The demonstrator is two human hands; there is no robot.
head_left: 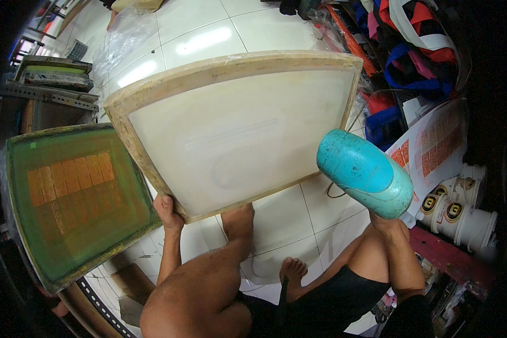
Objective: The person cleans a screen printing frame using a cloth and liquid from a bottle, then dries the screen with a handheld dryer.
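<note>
My left hand (169,212) grips the lower left corner of a wooden silk-screen frame (231,62), its thumb on the edge. Pale mesh (253,146) is stretched across the frame, with faint marks near the middle. It stands tilted in front of my legs. My right hand (385,223) is closed on the handle of a turquoise hair dryer (366,173), whose body hides most of the fingers and the handle. The dryer's rounded body overlaps the frame's lower right corner; whether they touch I cannot tell.
At the left leans a green screen (90,225) with an orange block pattern. White plastic tubs (459,219) lie at the right near printed sheets (434,155). Coloured straps (419,50) are heaped at the far right. Clear plastic (124,36) lies on the tiled floor (281,219).
</note>
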